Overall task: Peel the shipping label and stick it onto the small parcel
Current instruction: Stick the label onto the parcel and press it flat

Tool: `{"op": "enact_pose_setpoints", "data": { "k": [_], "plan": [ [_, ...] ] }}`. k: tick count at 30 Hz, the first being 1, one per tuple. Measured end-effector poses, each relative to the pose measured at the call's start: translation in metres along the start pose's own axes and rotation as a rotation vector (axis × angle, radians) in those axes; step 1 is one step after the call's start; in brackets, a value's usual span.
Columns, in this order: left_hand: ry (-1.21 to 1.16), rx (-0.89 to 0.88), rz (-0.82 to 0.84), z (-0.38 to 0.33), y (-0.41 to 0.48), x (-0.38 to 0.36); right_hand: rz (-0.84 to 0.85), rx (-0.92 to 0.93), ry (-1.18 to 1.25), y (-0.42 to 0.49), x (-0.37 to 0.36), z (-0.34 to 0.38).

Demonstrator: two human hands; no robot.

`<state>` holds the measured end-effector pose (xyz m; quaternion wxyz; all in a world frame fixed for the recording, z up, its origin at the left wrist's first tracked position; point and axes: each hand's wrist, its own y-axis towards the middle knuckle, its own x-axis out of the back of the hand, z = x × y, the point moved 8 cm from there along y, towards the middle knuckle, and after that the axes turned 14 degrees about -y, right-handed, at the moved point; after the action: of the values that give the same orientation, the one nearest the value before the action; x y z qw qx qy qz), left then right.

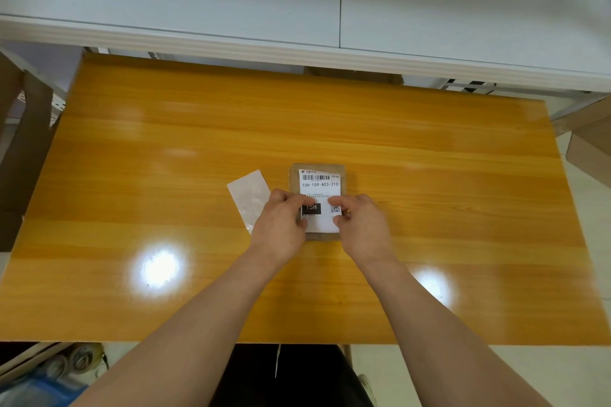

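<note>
Already the label [319, 195] lies on the parcel [318, 201], both hands' grip, left [281, 221] and right [360, 225], pressing curled fingertips on its near half, backing [249, 200] discarded beside the left; smoothing the near edge seemingly remains.

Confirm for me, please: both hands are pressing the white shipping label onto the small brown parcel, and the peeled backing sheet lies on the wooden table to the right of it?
Not quite. The head view shows the peeled backing sheet lying left of the small brown parcel, not right. The rest holds.
</note>
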<state>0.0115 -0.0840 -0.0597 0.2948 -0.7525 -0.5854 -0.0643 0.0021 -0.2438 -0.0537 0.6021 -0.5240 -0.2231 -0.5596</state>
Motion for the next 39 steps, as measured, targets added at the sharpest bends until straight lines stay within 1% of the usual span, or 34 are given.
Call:
{"op": "enact_pose_setpoints", "data": {
  "k": [9, 18, 26, 33, 36, 39],
  "plan": [
    [0.225, -0.095, 0.028, -0.013, -0.004, -0.002, -0.041, -0.006, -0.010, -0.005, 0.000, -0.002],
    [0.236, -0.074, 0.089, -0.017, 0.001, -0.006, -0.041, -0.014, 0.017, -0.001, -0.001, 0.003],
    [0.230, -0.071, 0.130, -0.018, 0.003, -0.006, -0.015, 0.014, -0.051, -0.005, -0.002, 0.005],
    [0.329, -0.067, 0.186, -0.021, 0.009, -0.008, -0.015, 0.037, -0.132, -0.001, 0.004, 0.010],
    [0.363, -0.066, 0.202, -0.024, 0.016, -0.007, 0.020, 0.067, -0.171, 0.004, 0.004, 0.017],
    [0.389, -0.065, 0.209, -0.026, 0.022, -0.007, 0.029, 0.072, -0.153, 0.010, 0.003, 0.021]
  ]
}}
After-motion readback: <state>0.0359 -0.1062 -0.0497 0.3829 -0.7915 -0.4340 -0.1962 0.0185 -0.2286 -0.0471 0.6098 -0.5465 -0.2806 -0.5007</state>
